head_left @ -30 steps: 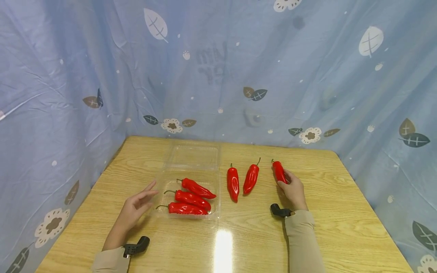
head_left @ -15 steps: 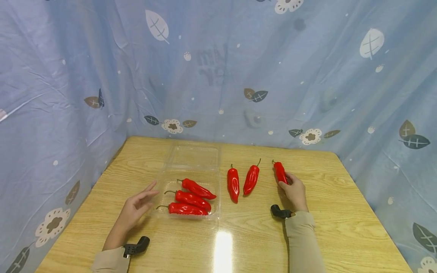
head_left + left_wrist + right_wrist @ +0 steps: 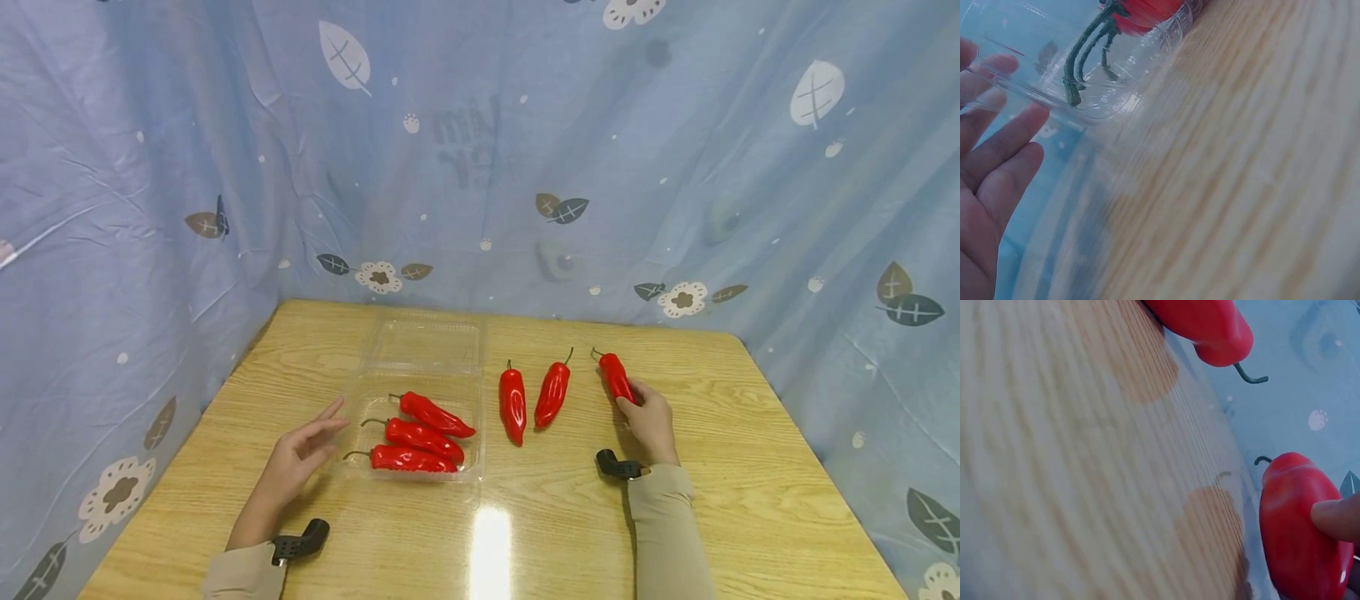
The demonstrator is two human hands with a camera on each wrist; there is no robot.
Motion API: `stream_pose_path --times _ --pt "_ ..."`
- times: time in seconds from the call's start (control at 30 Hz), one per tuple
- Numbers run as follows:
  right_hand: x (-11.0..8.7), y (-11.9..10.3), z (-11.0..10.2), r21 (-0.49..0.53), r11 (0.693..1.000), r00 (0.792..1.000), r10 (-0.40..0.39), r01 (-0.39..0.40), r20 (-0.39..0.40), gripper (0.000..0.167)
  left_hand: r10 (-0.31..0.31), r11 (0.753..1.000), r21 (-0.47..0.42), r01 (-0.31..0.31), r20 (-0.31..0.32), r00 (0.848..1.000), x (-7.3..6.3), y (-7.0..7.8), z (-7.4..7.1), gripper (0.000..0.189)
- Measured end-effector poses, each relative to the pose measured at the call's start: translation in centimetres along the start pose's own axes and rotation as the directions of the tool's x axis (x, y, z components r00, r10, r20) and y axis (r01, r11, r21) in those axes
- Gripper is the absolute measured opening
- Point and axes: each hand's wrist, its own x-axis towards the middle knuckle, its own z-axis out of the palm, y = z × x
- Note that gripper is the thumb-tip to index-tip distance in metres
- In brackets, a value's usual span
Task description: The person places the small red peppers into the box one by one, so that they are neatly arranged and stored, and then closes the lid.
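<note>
Left hand (image 3: 292, 458) is just hanging out, fingers relaxed and apart, right beside a clear plastic box (image 3: 482, 442), lid (image 3: 427, 343) flopped open toward the bench (image 3: 555, 517)'s back edge. Three glossy red peppers (image 3: 422, 438) inside, two more peppers (image 3: 512, 404) lying right of it. Right hand (image 3: 651, 423) is pinching a plump, super shiny red pepper (image 3: 615, 377), thin dark curvy stem (image 3: 1262, 460), over toward the back right corner.

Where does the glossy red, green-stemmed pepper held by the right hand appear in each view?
Head: the pepper, right of centre, in the right hand.
Left wrist: not in it.
Right wrist: the pepper, lower right, partly covered by that hand.
Shared landmark: the light-brown wood-grain tabletop, in all three.
</note>
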Motion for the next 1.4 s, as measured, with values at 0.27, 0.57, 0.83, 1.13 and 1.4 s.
stream_pose_path --times 0.27,0.57,0.83,1.13,1.4 --pt "0.0 -0.7 -0.5 0.064 0.998 1.000 0.009 -0.008 -0.007 0.050 -0.043 0.998 0.037 0.042 0.010 0.999 -0.1 -0.2 -0.2 0.031" --pt "-0.1 -1.7 -1.2 0.182 0.983 1.000 -0.031 0.031 -0.007 0.051 -0.048 0.998 0.037 0.047 0.014 0.999 -0.1 -0.2 -0.2 0.030" --pt "-0.6 -3.2 -0.8 0.261 0.962 0.996 -0.088 0.085 0.002 0.049 -0.006 1.000 0.001 0.006 0.011 1.000 -0.1 -0.2 -0.1 0.031" --pt "-1.1 -4.8 0.2 0.275 0.955 0.990 -0.132 0.114 0.048 0.047 0.011 1.000 -0.010 -0.011 -0.010 1.000 0.0 0.1 0.0 0.033" --pt "-1.6 -6.3 1.0 0.272 0.954 0.983 -0.159 0.128 0.092 0.047 0.007 1.000 -0.010 -0.007 -0.010 1.000 0.0 0.0 0.0 0.032"
